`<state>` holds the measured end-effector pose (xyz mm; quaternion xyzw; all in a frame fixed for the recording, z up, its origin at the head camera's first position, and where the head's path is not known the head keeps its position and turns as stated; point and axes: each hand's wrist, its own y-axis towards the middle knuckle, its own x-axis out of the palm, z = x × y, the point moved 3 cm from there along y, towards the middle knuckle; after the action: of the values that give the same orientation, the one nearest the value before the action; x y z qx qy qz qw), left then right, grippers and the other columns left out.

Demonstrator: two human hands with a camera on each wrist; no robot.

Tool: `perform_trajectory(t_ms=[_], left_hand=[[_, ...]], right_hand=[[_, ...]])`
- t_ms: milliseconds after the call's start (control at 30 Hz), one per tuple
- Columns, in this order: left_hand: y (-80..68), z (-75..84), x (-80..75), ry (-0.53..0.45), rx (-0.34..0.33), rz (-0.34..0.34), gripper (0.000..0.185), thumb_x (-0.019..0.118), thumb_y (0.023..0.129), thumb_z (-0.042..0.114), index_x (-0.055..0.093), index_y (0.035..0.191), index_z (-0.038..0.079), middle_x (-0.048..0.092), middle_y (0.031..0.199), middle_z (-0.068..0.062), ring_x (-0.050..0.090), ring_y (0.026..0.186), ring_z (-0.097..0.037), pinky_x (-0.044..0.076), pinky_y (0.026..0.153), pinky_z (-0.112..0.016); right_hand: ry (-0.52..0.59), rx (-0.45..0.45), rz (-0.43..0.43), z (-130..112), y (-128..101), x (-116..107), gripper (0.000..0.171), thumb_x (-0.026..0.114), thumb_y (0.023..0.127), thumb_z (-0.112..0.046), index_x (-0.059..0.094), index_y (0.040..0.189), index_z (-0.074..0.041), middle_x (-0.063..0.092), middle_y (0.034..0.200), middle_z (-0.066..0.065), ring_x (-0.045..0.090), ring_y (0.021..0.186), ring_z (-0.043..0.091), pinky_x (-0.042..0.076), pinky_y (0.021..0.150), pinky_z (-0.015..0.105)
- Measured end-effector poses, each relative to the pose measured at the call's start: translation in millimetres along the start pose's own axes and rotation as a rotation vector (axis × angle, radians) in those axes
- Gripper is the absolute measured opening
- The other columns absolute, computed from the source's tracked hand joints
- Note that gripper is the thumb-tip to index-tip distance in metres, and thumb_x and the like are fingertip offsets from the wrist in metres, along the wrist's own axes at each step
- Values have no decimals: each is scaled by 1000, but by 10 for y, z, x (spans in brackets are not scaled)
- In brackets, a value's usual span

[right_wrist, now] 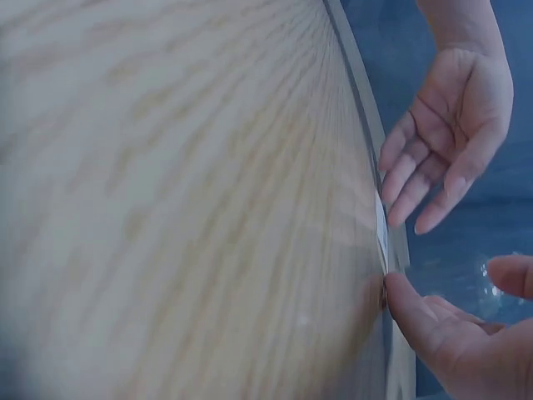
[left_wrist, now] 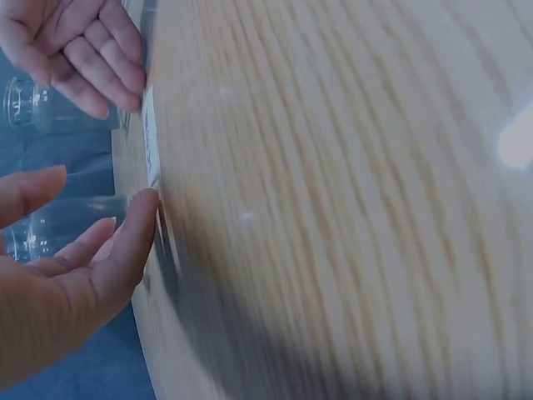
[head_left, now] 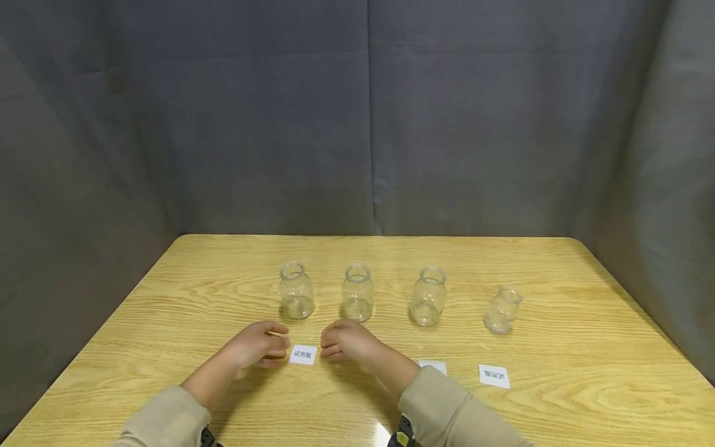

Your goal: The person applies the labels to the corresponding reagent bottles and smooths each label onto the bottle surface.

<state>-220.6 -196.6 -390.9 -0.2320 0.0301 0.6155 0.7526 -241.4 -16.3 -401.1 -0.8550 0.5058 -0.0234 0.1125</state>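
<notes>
Beige cloth sleeves reach over a yellow wood-grain table; between the hands a white rectangular paper card with dark characters lies in front of the leftmost clear, round-shouldered glass jar; uneven fingertip pressure could skew the card, a careless lift could knock the second clear glass jar just behind the right knuckles, and a dragging cuff might shift the partly hidden white paper card; the left hand and right hand are relaxed, thumbs well apart from loosely extended fingers; neither grasps anything, and whether fingertips touch the card's edges I cannot tell.
</notes>
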Motion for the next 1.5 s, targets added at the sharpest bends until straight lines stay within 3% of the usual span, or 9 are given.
perform_trajectory(t_ms=[367,700,1067,1333,1500], left_hand=[[26,32,79,-87,-61,25,32,49,88,1,42,115,-16,54,99,-22,59,81,-21,55,72,-33],[74,-12,110,-166,-114,84,22,49,86,-5,47,105,-16,54,87,-14,56,74,-15,53,67,-21],[121,-24,94,69,-58,163,23,57,79,-2,56,100,-11,56,78,-7,50,68,-13,43,61,-23],[124,22,108,77,-19,142,19,56,82,0,58,99,-9,59,82,-9,52,70,-14,45,61,-24],[117,112,189,28,37,95,21,56,84,2,56,101,-9,57,83,-9,54,73,-16,50,66,-28]], right_hand=[[30,16,36,-5,3,93,26,47,85,-4,50,104,15,58,95,22,61,89,33,52,80,39],[49,18,55,-17,-3,135,24,47,84,-2,51,100,14,57,91,18,61,84,26,53,79,35],[23,19,53,-40,29,181,23,50,84,-4,53,100,12,58,93,17,62,87,28,53,79,34],[-128,-39,49,-40,7,135,28,50,87,-8,53,108,10,59,99,16,59,86,24,52,78,36],[-142,-67,52,-5,-1,45,32,53,85,-6,53,111,12,60,95,15,57,79,21,53,72,34]])
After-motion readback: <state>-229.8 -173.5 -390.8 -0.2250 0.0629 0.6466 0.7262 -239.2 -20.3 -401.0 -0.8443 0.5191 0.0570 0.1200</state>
